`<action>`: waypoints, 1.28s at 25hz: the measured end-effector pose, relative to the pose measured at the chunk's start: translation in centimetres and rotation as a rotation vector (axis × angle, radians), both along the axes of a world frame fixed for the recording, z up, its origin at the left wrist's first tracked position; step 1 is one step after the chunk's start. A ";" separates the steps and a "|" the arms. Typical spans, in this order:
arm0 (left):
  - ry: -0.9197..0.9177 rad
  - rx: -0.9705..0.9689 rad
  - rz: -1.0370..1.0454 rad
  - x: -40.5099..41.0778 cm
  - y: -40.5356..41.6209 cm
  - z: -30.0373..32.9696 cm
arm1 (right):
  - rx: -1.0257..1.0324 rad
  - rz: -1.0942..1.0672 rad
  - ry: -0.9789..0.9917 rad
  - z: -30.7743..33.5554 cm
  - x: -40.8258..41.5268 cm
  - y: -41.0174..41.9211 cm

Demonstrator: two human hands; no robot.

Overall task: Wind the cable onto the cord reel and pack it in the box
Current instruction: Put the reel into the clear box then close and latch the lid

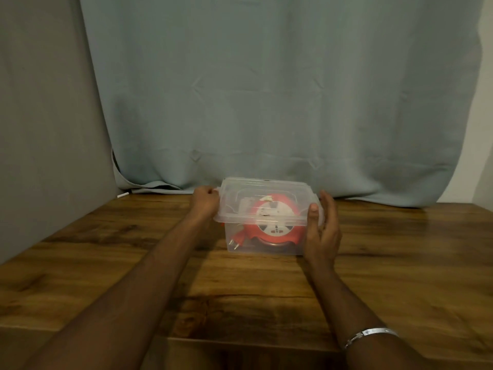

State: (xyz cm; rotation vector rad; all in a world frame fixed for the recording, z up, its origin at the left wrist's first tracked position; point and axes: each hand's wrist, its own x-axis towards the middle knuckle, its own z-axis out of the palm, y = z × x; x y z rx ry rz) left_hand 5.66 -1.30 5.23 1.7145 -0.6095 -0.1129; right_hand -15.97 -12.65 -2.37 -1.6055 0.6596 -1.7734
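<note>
A clear plastic box (240,245) stands on the wooden table (400,263) near the far edge. Inside it sits the red cord reel (269,231) with a white socket face, and its red plug (236,240) lies in the front left corner. A clear lid (266,188) rests on top of the box. My left hand (205,202) grips the lid's left edge with curled fingers. My right hand (322,228) is at the right end of the box, thumb on the lid's rim and fingers spread behind it.
A pale blue curtain (266,102) hangs behind the table, and a grey wall (40,129) closes the left side. A small white object (122,195) lies at the table's back left corner. A silver bracelet (368,335) is on my right wrist.
</note>
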 end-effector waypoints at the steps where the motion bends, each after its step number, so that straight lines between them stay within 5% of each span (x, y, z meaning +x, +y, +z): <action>1: -0.026 0.005 -0.001 0.1 0.0 -0.3 | 0.001 0.005 -0.007 0.0 0.0 0.0; 7: 0.063 0.023 -0.151 -0.6 -0.5 -1.3 | 0.102 -0.043 -0.073 0.0 0.2 -0.6; 15: 0.132 0.097 -0.210 -1.7 -0.2 -0.2 | 0.304 -0.055 0.090 1.9 -0.6 -2.4; 22: -0.026 0.276 -0.205 -0.7 -0.4 0.8 | 0.408 -0.069 0.597 6.8 -2.0 -5.2; 25: -0.334 0.536 -0.200 -0.5 -0.8 1.5 | 0.137 -0.189 0.989 8.4 -1.3 -5.4; 28: -0.700 0.705 -0.235 -0.8 -1.2 2.5 | -0.120 -0.025 1.252 9.6 0.7 -5.3; 32: -0.692 0.744 -0.377 -0.7 -2.5 1.9 | -0.115 0.120 1.480 10.2 2.7 -6.3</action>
